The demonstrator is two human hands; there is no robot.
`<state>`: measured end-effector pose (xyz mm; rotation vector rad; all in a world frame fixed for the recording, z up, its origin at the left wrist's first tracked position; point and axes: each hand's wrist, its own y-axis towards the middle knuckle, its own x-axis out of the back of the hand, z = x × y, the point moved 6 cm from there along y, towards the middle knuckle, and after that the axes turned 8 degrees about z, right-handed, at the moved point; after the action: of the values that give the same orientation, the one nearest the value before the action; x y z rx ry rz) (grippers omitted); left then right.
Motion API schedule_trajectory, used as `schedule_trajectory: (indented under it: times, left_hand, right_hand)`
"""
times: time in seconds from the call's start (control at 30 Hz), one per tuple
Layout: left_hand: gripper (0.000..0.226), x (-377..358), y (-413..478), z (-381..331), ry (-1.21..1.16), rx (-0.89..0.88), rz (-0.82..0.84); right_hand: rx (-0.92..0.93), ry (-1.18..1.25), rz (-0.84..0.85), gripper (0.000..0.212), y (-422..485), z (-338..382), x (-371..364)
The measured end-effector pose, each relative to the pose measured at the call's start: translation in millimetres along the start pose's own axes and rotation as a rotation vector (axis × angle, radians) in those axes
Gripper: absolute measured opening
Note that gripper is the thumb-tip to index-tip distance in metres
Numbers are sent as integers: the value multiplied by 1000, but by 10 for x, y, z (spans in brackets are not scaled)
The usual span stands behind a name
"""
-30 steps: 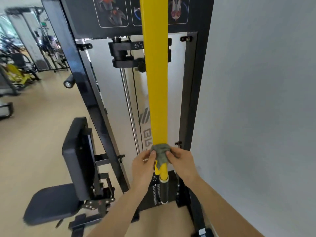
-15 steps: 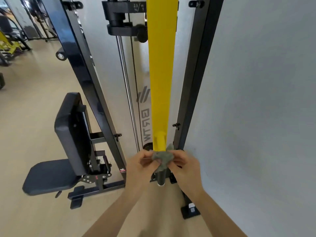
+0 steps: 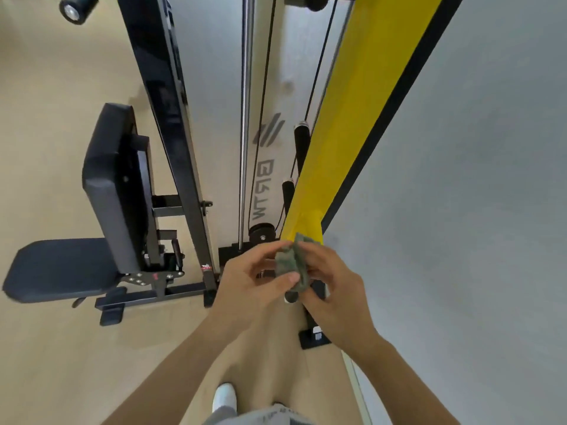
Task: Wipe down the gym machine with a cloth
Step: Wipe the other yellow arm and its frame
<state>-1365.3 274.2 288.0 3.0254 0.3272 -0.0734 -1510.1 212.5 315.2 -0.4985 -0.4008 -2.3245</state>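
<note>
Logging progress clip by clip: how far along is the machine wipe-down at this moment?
Done, apparently: the yellow bar, since the cloth has travelled down it to its lower end over the last second. In hand: left hand and right hand both pinch the bunched cloth at that end. Left, as far as shown: the black frame upright, back pad and seat, none touched in these frames.

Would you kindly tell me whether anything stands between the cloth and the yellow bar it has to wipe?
Nothing visible does. The left hand and right hand hold the cloth right at the lower end of the yellow bar, with nothing between them.
</note>
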Motion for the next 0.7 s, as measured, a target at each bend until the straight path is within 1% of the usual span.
schedule_trajectory:
  times: [0.07, 0.13, 0.17, 0.27, 0.3, 0.37, 0.4, 0.47, 0.57, 0.63, 0.7]
  left_hand:
    - [45, 75, 38, 19, 49, -3, -9]
    - [41, 165, 99, 65, 88, -24, -16]
    - [39, 228, 135, 123, 98, -27, -37]
    - [37, 441, 315, 302, 105, -1, -160]
    - [37, 480, 396, 326, 115, -22, -180]
    - [35, 471, 574, 341, 143, -117, -170]
    - [34, 426, 661, 341, 176, -174, -146]
    - [33, 310, 796, 362, 270, -300, -108]
    - [30, 206, 898, 455, 425, -468, -160]
    - [27, 190, 933, 555, 454, -517, -189]
    - [27, 176, 974, 682, 429, -505, -182]
  right_hand:
    - [-54, 90, 82, 54, 30, -8, -37]
    - [-37, 78, 98, 54, 71, 41, -23]
    - [-15, 16, 36, 52, 90, 79, 14]
    - [-10, -231, -297, 44, 176, 95, 183]
    - [-29, -294, -353, 45, 224, 71, 200]
    - [-89, -343, -380, 49, 320, -18, 197]
    - [-104, -353, -393, 47, 348, -53, 198]
    - [-94, -390, -421, 44, 359, -60, 185]
    - [-61, -402, -433, 45, 334, -40, 161]
    - [-55, -406, -443, 47, 322, -50, 152]
    - [-51, -412, -458, 47, 333, -60, 156]
